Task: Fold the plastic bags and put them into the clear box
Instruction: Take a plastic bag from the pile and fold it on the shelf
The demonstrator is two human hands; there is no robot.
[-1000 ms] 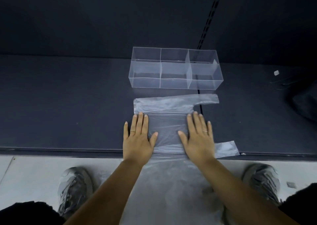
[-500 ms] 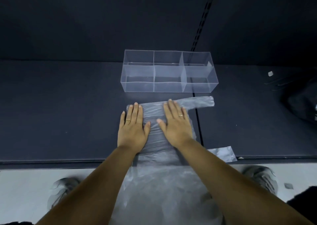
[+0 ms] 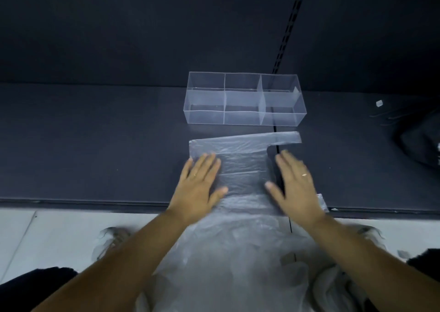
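Observation:
A clear plastic bag (image 3: 240, 159) lies flat on the dark table (image 3: 95, 145), one handle strip reaching right at its far edge; its lower part hangs over the table's front edge toward the floor. My left hand (image 3: 200, 188) presses flat on the bag's left side, fingers straight. My right hand (image 3: 295, 185) lies flat with straight fingers at the bag's right edge, slightly blurred. A clear box (image 3: 242, 100) with three compartments stands just beyond the bag; nothing shows inside it.
A dark seam (image 3: 276, 140) runs across the table under the bag's handle. A black object (image 3: 421, 142) sits at the right edge of the table, with a small clear scrap (image 3: 379, 103) behind it. My shoes show on the pale floor below.
Both hands slid apart from the bag's middle toward its left and right sides. The view shifted slightly.

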